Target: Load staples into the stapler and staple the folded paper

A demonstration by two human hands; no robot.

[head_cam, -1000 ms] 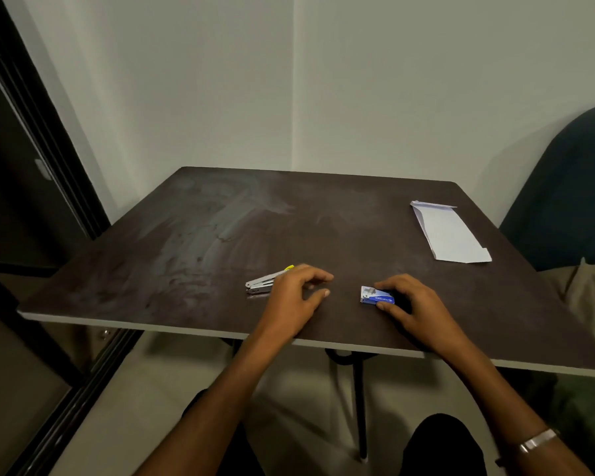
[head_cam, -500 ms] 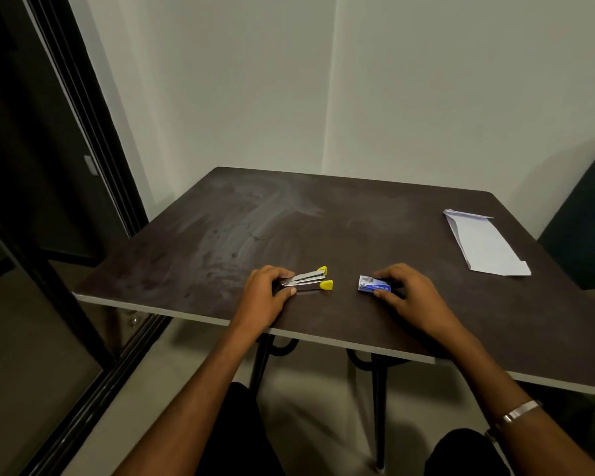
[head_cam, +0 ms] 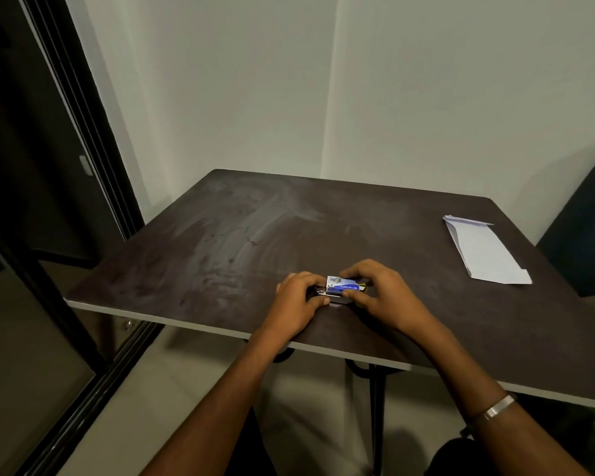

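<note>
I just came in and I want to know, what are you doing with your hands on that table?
A person sits at a dark table getting a stapler ready. The left hand grips the stapler near the front edge. The right hand holds a small blue box of staples right against it. Whether any staples are in yet cannot be seen. The folded paper lies apart at the right side of the table, untouched, waiting to be stapled.
</note>
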